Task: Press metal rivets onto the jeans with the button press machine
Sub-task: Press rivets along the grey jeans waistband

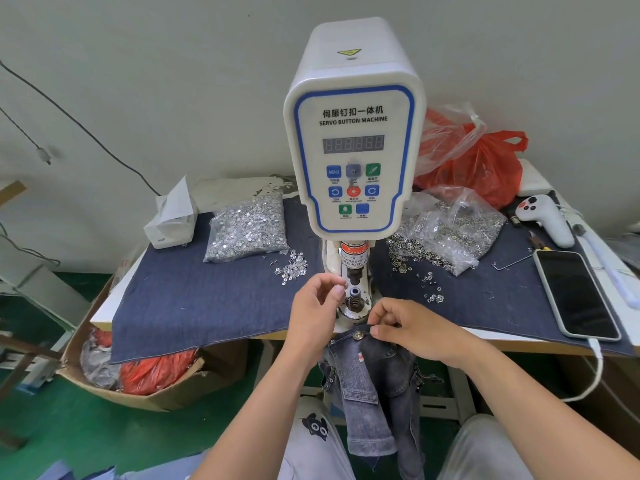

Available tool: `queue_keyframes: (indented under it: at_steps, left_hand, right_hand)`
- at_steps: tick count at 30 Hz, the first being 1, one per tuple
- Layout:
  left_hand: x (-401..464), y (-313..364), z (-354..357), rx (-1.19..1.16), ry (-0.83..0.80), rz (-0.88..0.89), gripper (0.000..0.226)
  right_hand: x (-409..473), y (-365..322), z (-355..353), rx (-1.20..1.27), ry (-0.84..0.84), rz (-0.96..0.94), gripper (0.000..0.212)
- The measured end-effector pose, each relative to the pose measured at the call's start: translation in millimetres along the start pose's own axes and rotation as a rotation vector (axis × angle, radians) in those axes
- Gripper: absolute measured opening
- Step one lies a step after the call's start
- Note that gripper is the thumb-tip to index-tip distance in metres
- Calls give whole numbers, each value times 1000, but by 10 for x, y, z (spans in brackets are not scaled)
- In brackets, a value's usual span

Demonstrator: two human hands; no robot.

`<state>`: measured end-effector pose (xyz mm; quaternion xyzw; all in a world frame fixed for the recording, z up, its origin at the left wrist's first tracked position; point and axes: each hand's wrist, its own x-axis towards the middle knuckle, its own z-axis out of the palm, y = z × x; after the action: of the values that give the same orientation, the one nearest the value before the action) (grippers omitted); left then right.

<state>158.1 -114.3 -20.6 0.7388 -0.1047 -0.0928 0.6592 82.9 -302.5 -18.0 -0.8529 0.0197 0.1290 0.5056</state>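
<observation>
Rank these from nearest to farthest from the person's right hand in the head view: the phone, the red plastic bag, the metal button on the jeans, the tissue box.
From the right hand:
1. Metal button on the jeans, just left of the fingertips.
2. Phone, at the table's right edge.
3. Red plastic bag, back right beside the machine.
4. Tissue box, far back left.

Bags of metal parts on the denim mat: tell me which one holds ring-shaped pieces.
The clear bag right of the machine holds small rings with open centres. The bag left of the machine holds flat, solid, shiny discs with pins instead.
</observation>
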Motion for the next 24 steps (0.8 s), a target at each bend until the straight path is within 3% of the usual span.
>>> queue_keyframes:
  at_steps: [11, 24]
  left_hand:
    - [37, 35, 23, -29, -56, -81, 9]
    - [108, 190, -114, 174, -148, -70, 8]
  right_hand:
    - [-4, -4, 0, 9, 1, -10, 4]
    - [-3, -1, -10, 21, -13, -5, 4]
